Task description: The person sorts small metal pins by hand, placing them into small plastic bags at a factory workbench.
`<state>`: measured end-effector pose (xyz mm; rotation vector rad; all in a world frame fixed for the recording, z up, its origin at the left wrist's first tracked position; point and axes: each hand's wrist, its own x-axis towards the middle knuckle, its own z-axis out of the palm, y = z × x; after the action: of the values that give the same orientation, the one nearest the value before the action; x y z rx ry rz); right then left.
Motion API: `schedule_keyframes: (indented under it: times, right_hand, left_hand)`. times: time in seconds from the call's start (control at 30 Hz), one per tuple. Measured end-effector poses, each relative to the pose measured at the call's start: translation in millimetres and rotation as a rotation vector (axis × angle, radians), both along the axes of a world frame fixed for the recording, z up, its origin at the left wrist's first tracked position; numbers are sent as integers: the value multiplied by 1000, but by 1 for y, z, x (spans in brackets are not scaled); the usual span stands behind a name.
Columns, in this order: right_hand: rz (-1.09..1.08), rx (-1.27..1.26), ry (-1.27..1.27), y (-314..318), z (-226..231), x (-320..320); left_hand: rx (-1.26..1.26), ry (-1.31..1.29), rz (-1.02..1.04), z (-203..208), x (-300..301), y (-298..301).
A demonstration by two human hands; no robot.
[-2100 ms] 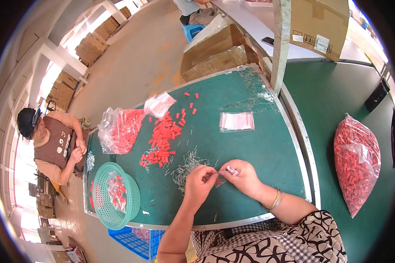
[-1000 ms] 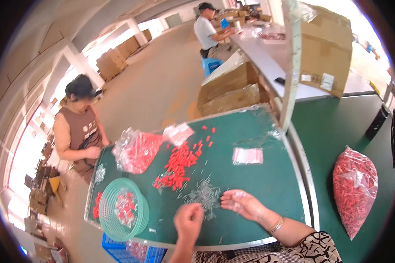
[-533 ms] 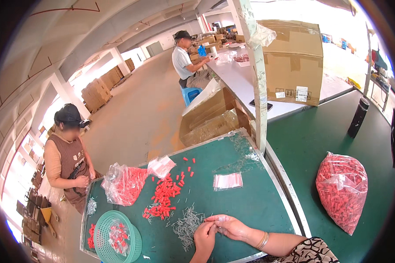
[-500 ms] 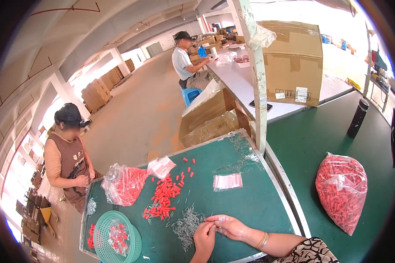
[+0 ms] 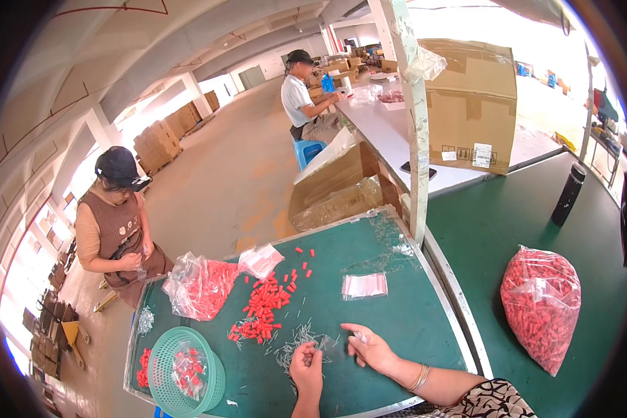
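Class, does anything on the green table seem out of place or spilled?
Slightly: a few red plugs stray from their heap toward the far edge of the table, thin grey pins scatter loosely beside the left hand, and a white scrap lies alone near the green basket.

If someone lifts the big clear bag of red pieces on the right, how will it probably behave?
The bag would probably sag and shift, since its thin plastic wrinkles around many small red pieces. Its shiny surface might feel slippery.
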<state>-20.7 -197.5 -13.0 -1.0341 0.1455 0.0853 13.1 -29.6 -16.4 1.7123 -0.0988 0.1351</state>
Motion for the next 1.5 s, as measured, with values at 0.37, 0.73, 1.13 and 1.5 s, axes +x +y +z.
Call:
schedule_keyframes:
  times: [0.37, 0.73, 1.13, 1.5]
  right_hand:
    - [-23, -953, -298, -7, 9, 8]
    - [10, -858, -212, -9, 14, 9]
    - [61, -583, -48, 0, 8, 5]
    - [120, -529, 26, 3, 5, 4]
  left_hand:
    - [-5, 7, -37, 4, 10, 7]
    - [96, -86, -215, 10, 10, 6]
    - [74, 112, -310, 4, 4, 4]
    - [-104, 209, -331, -5, 2, -1]
